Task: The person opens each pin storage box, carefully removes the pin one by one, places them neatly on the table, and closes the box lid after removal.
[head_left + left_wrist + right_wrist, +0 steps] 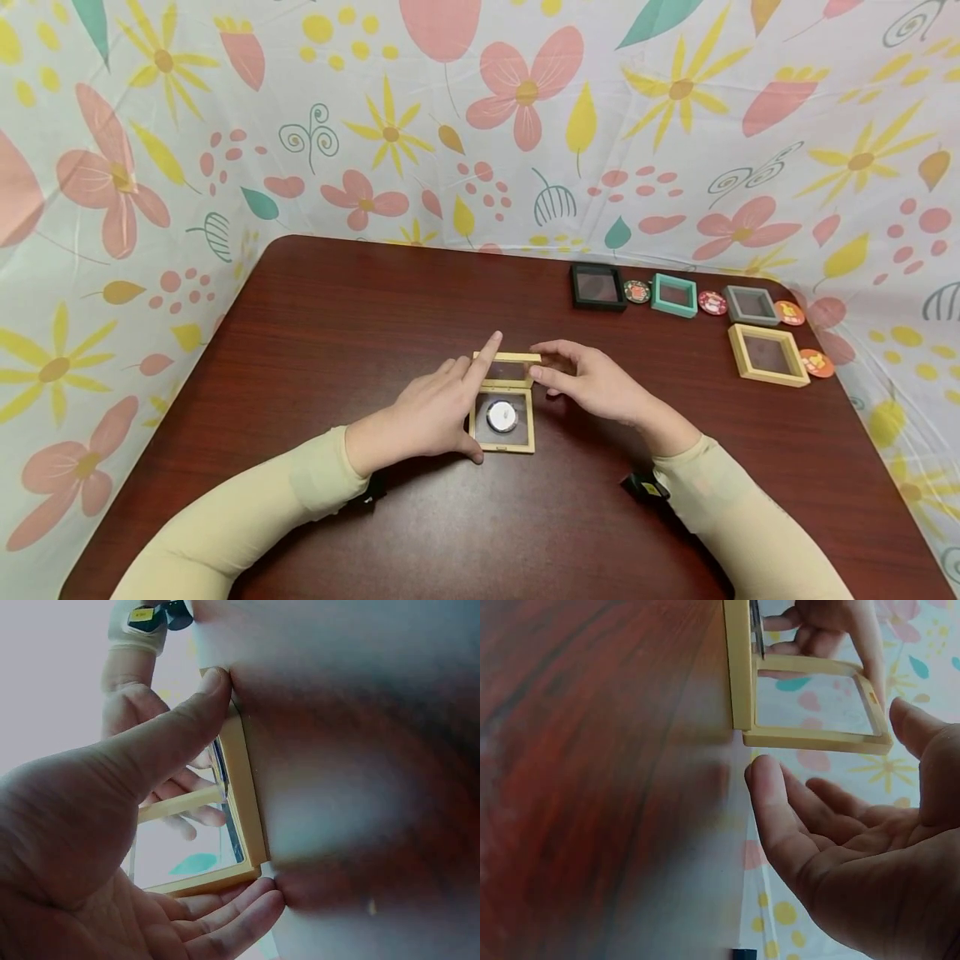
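Note:
A yellow-framed display case (533, 429) with clear film panes lies unfolded on the table, its lid (202, 883) standing up at the hinge on the far side. A round silvery disc (502, 416), coin-like, sits on the base's film. My left hand (435, 410) holds the case from the left: the thumb is at the near corner, the other fingers lie behind the hinge side, and the index finger stretches along the lid. Beside the lid's right edge, my right hand (592, 385) has its thumb and fingers spread apart; whether the thumb touches the lid, I cannot tell.
At the table's back right lie a black case (597, 287), a teal case (674, 296), a grey case (752, 306) and another yellow case (768, 355). Several round discs, such as a green-rimmed one (637, 292), lie beside them. A flowered cloth (480, 167) hangs behind the table.

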The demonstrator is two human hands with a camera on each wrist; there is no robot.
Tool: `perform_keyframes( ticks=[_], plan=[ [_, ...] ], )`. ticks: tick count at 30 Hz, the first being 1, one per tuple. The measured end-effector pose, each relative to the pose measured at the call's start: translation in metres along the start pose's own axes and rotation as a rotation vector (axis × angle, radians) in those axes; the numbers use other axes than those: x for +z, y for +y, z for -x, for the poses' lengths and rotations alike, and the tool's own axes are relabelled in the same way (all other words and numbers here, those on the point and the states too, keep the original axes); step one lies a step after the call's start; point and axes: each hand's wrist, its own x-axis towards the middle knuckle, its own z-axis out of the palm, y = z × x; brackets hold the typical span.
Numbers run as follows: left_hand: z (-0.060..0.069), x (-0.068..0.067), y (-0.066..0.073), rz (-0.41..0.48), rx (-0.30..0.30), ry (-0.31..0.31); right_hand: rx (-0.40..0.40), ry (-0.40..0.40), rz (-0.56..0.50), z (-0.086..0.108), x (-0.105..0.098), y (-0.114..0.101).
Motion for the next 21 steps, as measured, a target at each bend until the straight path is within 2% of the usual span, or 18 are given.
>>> perform_keyframes(
  ticks=[4,6,9,13,16,19,21],
  plan=[
    [-0.002,-0.001,-0.002,0.015,-0.009,-0.007,0.003,0.072,0.079,0.003,0.0,-0.005],
    [-0.002,-0.001,-0.004,0.023,-0.012,-0.011,0.001,0.131,0.106,0.005,0.0,-0.009],
    [-0.003,-0.002,-0.005,0.036,-0.01,-0.011,-0.047,0.247,0.131,0.01,0.002,-0.017],
    [-0.003,-0.003,-0.005,0.045,-0.011,-0.01,-0.206,0.393,0.215,0.016,0.008,-0.028],
    [-0.003,-0.003,-0.004,0.045,-0.015,-0.013,-0.339,0.463,0.309,0.02,0.015,-0.034],
    [-0.003,-0.003,-0.004,0.039,-0.02,-0.016,-0.46,0.487,0.387,0.022,0.022,-0.038],
    [-0.003,-0.003,-0.004,0.034,-0.022,-0.017,-0.524,0.476,0.429,0.023,0.027,-0.04]
  ],
)
